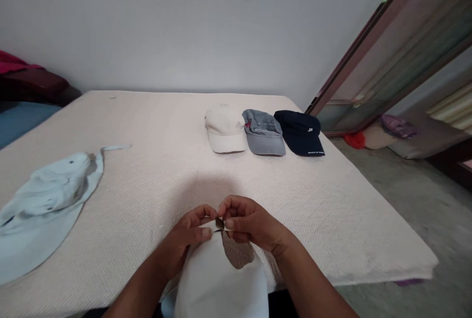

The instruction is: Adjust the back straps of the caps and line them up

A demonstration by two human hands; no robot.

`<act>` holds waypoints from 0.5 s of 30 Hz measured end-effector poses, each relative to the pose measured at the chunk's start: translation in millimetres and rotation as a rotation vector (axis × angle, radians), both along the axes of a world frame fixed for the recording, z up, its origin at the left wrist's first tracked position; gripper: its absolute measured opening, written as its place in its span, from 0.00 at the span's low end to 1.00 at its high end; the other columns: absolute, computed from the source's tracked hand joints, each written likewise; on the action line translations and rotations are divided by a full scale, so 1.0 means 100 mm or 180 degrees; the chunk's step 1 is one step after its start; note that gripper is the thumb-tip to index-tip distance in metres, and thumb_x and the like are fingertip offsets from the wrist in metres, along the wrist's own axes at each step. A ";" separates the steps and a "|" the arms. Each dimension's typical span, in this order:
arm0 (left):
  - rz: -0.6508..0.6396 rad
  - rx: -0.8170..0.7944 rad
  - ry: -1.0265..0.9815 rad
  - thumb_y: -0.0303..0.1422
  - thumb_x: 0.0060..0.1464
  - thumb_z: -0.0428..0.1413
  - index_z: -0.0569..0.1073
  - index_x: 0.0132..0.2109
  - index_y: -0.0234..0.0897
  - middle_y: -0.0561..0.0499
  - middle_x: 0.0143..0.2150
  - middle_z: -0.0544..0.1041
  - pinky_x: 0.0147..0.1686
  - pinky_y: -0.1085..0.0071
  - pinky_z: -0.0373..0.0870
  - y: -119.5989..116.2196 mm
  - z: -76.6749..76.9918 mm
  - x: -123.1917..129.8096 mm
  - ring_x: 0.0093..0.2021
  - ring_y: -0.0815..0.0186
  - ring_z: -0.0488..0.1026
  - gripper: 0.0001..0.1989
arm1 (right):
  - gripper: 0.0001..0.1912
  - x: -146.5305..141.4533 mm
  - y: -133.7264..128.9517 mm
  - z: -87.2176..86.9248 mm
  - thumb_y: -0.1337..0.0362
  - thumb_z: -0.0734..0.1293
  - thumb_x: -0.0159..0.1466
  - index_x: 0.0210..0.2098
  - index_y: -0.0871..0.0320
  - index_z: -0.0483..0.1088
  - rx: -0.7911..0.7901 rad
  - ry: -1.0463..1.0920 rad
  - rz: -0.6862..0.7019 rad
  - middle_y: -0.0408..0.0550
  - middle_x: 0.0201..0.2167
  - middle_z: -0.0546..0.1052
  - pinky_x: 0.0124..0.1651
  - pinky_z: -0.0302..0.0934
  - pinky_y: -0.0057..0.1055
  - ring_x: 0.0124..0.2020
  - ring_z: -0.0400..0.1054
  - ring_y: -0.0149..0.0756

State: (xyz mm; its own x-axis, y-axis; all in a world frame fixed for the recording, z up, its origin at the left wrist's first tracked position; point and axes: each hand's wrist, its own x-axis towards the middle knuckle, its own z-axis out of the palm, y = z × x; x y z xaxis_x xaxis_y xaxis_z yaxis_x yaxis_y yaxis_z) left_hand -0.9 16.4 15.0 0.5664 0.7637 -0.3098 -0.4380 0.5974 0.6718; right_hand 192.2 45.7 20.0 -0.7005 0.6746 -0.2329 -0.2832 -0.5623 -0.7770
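Note:
A white cap (pixel 224 288) is held at the near edge of the table, its back opening facing up and away. My left hand (pixel 190 233) pinches the strap on the left of a small dark metal buckle (pixel 220 223). On the buckle's right side, the thumb and fingers of my right hand (pixel 249 222) are closed on the strap end. Both hands nearly meet at the buckle. The cap's brim is not clearly visible.
Cream (pixel 225 129), grey (pixel 263 132) and navy (pixel 299 132) caps lie in a row at the back right of the covered table (pixel 155 126). A pale blue cap (pixel 55 200) with a loose strap lies at the left. A wall stands behind.

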 end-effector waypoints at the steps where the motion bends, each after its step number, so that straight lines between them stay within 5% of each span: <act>1: 0.0014 -0.0016 -0.0080 0.29 0.46 0.58 0.68 0.41 0.36 0.47 0.35 0.73 0.32 0.69 0.64 0.00 -0.01 0.00 0.33 0.63 0.71 0.13 | 0.14 0.00 0.00 0.00 0.64 0.72 0.53 0.36 0.60 0.67 -0.0031 0.0036 0.0017 0.38 0.21 0.69 0.18 0.43 0.21 0.16 0.52 0.20; 15: 0.0041 0.0045 0.0538 0.36 0.53 0.55 0.72 0.31 0.34 0.49 0.28 0.72 0.33 0.70 0.63 0.02 0.05 0.08 0.31 0.64 0.69 0.09 | 0.11 -0.04 -0.01 -0.01 0.67 0.71 0.52 0.35 0.59 0.68 0.0063 -0.0168 -0.0171 0.35 0.18 0.66 0.16 0.41 0.20 0.15 0.50 0.19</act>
